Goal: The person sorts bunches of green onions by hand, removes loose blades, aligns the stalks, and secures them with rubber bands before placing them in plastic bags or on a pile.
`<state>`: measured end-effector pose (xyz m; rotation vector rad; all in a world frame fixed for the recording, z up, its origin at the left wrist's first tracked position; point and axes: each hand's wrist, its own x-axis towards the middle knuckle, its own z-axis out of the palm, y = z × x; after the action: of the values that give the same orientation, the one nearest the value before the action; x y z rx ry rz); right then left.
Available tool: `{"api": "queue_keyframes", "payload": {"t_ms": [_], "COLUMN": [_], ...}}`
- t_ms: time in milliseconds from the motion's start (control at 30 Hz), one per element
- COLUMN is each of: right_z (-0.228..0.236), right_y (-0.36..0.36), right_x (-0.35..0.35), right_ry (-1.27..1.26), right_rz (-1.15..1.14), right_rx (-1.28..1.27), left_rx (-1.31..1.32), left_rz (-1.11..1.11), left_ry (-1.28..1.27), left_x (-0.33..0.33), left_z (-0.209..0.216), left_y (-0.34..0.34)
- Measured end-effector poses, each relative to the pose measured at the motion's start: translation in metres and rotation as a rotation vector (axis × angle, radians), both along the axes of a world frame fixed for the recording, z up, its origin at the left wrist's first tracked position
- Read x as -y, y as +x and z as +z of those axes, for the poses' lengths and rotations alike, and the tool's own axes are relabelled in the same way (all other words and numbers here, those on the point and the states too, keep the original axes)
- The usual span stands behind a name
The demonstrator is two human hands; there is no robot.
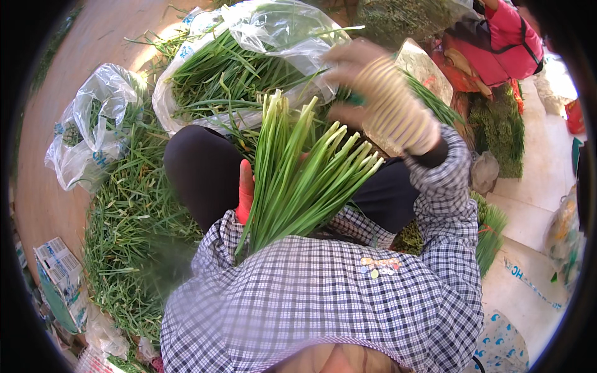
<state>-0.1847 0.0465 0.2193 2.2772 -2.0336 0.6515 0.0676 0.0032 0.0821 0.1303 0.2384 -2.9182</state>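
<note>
A bunch of garlic chives (pixel 298 168) rests upright against my lap, pale cut ends fanned out and pointing away from me. My left hand (pixel 245 189), in a red-orange glove, is wrapped around the bunch from the left; most of its fingers are behind the stalks. Beyond the cut ends on the right, my right hand (pixel 379 93) is raised and blurred by motion. Yellowish bands ring its palm and wrist, and its fingers look spread with nothing seen between them. A clear plastic bag (pixel 165 102) full of loose chives lies open in front of my knees.
Loose greens (pixel 130 236) are heaped along my left side, beside another clear bag (pixel 93 149). At my right stands a bundle of chives (pixel 490 233) on pale sheeting (pixel 528 211). A person in pink (pixel 497 46) is at the far right, near more stacked greens (pixel 497 130).
</note>
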Motion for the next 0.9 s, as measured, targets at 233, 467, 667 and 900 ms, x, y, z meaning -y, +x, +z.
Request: {"api": "queue_keyframes", "payload": {"t_ms": [233, 467, 667, 900], "right_z": [-0.055, -0.049, -0.118, -0.081], "right_y": [-0.003, -0.049, 0.088, 0.075], "right_x": [0.009, -0.090, -0.147, -0.070], "right_ry": [0.107, -0.071, -0.099, -0.199], "right_rz": [-0.082, -0.620, -0.597, -0.390], "right_rx": [0.594, 0.873, 2.010, 2.092], "left_rx": [-0.084, 0.022, 0.057, 0.355], "left_rz": [-0.133, -0.054, -0.057, -0.311], "left_ry": [-0.111, -0.211, -0.253, -0.831], "left_x": [0.007, 0.007, -0.001, 0.025], "left_z": [-0.039, -0.030, -0.022, -0.007], "left_y": [0.014, 0.001, -0.003, -0.005]}}
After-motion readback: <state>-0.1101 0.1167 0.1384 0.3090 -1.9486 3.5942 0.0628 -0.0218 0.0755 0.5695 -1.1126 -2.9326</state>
